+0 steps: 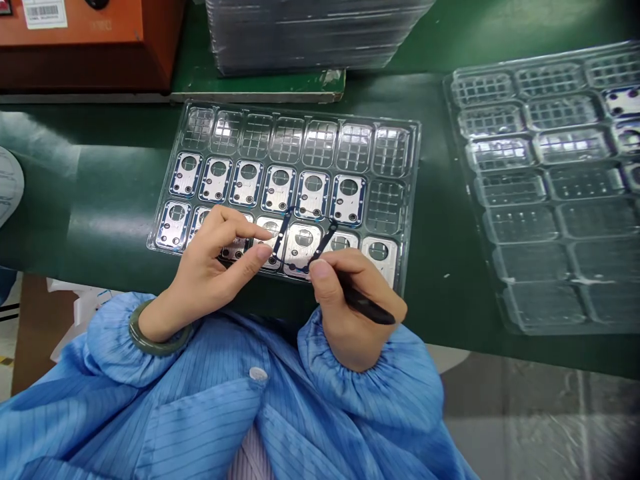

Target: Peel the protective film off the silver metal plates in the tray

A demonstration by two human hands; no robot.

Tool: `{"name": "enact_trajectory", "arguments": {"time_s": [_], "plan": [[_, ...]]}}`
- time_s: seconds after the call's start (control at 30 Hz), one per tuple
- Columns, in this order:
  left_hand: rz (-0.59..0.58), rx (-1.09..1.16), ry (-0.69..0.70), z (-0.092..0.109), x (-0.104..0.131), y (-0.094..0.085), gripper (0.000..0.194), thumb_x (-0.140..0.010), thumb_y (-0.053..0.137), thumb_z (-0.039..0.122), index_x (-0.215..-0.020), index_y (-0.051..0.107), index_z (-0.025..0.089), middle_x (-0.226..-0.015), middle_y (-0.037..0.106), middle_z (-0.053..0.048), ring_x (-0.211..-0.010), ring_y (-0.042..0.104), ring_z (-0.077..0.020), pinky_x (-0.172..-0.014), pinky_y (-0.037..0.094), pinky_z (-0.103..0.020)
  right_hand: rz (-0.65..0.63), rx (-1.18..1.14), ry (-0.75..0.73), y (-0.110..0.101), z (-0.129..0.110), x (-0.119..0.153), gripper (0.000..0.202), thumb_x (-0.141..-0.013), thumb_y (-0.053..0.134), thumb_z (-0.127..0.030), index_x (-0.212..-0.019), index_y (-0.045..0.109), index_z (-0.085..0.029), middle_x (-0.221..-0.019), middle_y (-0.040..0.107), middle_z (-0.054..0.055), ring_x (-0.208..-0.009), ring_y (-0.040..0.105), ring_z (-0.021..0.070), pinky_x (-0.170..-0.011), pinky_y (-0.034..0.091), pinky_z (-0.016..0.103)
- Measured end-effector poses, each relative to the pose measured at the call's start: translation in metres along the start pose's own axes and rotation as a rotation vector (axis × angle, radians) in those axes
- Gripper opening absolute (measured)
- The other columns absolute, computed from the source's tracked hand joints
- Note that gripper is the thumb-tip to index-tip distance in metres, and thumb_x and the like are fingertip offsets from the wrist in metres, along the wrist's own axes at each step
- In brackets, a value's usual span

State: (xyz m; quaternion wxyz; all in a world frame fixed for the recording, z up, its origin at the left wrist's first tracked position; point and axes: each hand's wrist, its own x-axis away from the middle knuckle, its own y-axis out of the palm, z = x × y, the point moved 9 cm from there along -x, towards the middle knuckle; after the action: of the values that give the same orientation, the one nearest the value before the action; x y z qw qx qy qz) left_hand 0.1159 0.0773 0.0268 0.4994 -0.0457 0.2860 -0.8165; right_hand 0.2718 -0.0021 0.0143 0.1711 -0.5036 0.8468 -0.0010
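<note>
Mid-worktop (117, 180), in clear tray (414, 167): six middle-row plates (246, 188) and leftmost bottom-row ones dark-rimmed, look done. Left hand (215, 257): thumb, index nearly together at dark strip (281, 238); cannot tell if grip pinches. Strip over bottom-row plates. Right hand (357, 307): grip closed around black tool (371, 309). Far bottom-right plate (388, 265) lacks dark rim, probably left to do.

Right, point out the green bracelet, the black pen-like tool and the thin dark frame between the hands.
Green bracelet (142, 341), head view: outer face of its band.
Black pen-like tool (370, 309), head view: its rear end.
Thin dark frame (283, 233), head view: its left strip.
</note>
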Motion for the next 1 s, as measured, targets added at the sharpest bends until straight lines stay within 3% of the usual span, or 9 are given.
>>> {"name": "enact_trajectory", "arguments": {"time_s": [0.27, 0.5, 1.0], "plan": [[0.003, 0.088, -0.023, -0.003, 0.001, 0.000, 0.006, -0.088, 0.064, 0.027, -0.085, 0.065, 0.022, -0.083, 0.056, -0.002, -0.078, 0.054, -0.0131, -0.067, 0.047, -0.028, -0.086, 0.024, -0.017, 0.008, -0.004, -0.002, 0.010, -0.086, 0.063, -0.013, -0.082, 0.062, -0.022, -0.069, 0.059, -0.004, -0.060, 0.051, 0.0091, -0.055, 0.041, 0.025], [0.008, -0.058, -0.022, -0.002, -0.001, -0.005, 0.004, -0.086, 0.065, 0.021, -0.082, 0.065, 0.020, -0.087, 0.058, -0.002, -0.084, 0.056, -0.0128, -0.071, 0.049, -0.027, -0.117, 0.110, -0.042, 0.014, -0.008, -0.004, 0.009, -0.086, 0.063, -0.014, -0.080, 0.061, -0.021, -0.070, 0.060, -0.004, -0.061, 0.052, 0.0089, -0.055, 0.041, 0.024], [-0.063, -0.257, 0.071, -0.003, 0.000, 0.005, 0.007, -0.087, 0.063, 0.018, -0.080, 0.061, 0.018, -0.093, 0.059, -0.004, -0.093, 0.057, -0.0163, -0.080, 0.049, -0.033, -0.216, 0.447, -0.052, 0.032, -0.006, -0.006, 0.014, -0.085, 0.064, -0.019, -0.072, 0.059, -0.019, -0.062, 0.055, -0.003, -0.056, 0.051, 0.0094, -0.053, 0.040, 0.024]]}}
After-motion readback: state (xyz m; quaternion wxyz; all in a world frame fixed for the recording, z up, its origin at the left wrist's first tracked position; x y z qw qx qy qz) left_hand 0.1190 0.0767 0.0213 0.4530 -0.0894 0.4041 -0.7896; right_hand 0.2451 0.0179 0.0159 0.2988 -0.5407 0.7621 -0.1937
